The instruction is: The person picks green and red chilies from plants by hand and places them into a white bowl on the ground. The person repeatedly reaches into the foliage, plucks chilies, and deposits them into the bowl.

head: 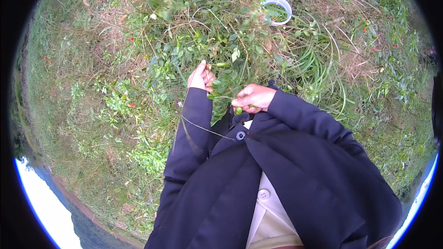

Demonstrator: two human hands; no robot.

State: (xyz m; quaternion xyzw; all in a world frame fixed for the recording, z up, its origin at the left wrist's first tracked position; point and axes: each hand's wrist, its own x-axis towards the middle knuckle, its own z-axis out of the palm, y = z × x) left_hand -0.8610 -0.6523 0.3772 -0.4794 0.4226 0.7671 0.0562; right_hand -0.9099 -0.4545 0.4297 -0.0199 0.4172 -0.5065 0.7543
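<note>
My left hand [201, 77] is among the leaves of a chili plant, fingers curled and thumb raised, with a small sprig between the fingertips. Right beside those fingertips is a green chili pepper [221, 64]. Close to my jacket front, my right hand [254, 97] is closed around several green chili peppers [238, 110], partly hidden by the fingers. A thin stem [221, 97] runs leftward from it toward the leaves below my left hand.
A white plastic bucket [288, 6] stands in the grass ahead to the right, with green and red bits inside. Long grass blades [320, 65] arch on the right. Red peppers [131, 105] dot the plants around. A cord [207, 130] crosses my left sleeve.
</note>
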